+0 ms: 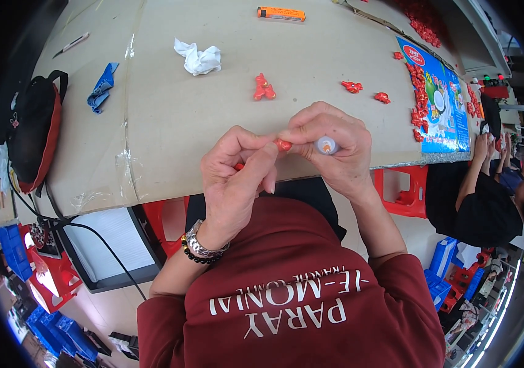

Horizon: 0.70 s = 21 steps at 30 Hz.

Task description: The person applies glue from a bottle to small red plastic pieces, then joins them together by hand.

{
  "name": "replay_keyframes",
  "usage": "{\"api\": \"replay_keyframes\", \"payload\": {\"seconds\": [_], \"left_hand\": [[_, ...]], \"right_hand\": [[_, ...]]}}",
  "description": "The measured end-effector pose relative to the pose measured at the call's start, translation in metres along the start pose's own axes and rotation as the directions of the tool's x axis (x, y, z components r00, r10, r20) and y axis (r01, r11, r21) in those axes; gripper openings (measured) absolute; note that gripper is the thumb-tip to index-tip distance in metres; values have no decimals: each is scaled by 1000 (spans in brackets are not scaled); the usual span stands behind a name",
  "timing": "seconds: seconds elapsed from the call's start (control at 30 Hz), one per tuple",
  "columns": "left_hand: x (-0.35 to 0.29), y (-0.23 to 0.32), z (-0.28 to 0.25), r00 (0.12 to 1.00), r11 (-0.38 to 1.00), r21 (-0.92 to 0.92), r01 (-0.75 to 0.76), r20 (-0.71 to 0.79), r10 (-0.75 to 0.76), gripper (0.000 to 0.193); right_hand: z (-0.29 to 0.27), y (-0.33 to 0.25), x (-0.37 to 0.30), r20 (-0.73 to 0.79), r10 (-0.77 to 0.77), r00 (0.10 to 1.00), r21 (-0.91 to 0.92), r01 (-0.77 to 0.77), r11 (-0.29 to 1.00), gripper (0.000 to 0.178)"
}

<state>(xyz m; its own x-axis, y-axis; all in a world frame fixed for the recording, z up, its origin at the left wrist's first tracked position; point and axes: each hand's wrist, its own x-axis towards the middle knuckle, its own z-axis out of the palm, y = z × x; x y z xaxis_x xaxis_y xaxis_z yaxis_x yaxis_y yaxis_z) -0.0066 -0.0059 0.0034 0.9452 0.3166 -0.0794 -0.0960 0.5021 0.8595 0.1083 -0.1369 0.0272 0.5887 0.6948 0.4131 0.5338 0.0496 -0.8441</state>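
Observation:
My left hand (232, 178) is closed, pinching a small glossy red piece (283, 145) between thumb and forefinger. Another bit of red shows between its fingers. My right hand (341, 144) meets it at the same piece with its fingertips. A pale tube with a round end and an orange centre (326, 145), perhaps a marker, is held end-on in my right hand; its tip is hidden. On the table just beyond my hands stand a few joined red figures (263, 88). Two more red pieces with dark spots, one of them here (352, 87), lie farther right.
Crumpled white tissue (199, 58), a blue cloth strip (102, 88), a pen (71, 45) and a black bag (35, 132) lie leftward. An orange box (281, 14) is at the far edge. Many red pieces line a blue printed sheet (449, 116) at right. A co-worker (473, 196) sits beyond.

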Motion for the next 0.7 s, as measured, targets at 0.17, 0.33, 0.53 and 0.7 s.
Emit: {"api": "replay_keyframes", "payload": {"seconds": [0.17,0.33,0.53,0.7], "left_hand": [[0,1,0,1000,1000,16,18,-1,-18,2],[0,0,0,1000,1000,18,5,7,-6,3],[0,-1,-1,1000,1000,24,-11,18,10,3],[1,-2,-1,999,999,25,-32,28,31,2]], "right_hand": [[0,0,-1,-3,3,1000,-2,-3,1000,16],[-1,0,0,-1,3,1000,0,-3,1000,15],[-2,-1,-1,8,10,1000,12,-10,1000,14],[-1,-1,-1,2,11,1000,20,-11,1000,14]]}}
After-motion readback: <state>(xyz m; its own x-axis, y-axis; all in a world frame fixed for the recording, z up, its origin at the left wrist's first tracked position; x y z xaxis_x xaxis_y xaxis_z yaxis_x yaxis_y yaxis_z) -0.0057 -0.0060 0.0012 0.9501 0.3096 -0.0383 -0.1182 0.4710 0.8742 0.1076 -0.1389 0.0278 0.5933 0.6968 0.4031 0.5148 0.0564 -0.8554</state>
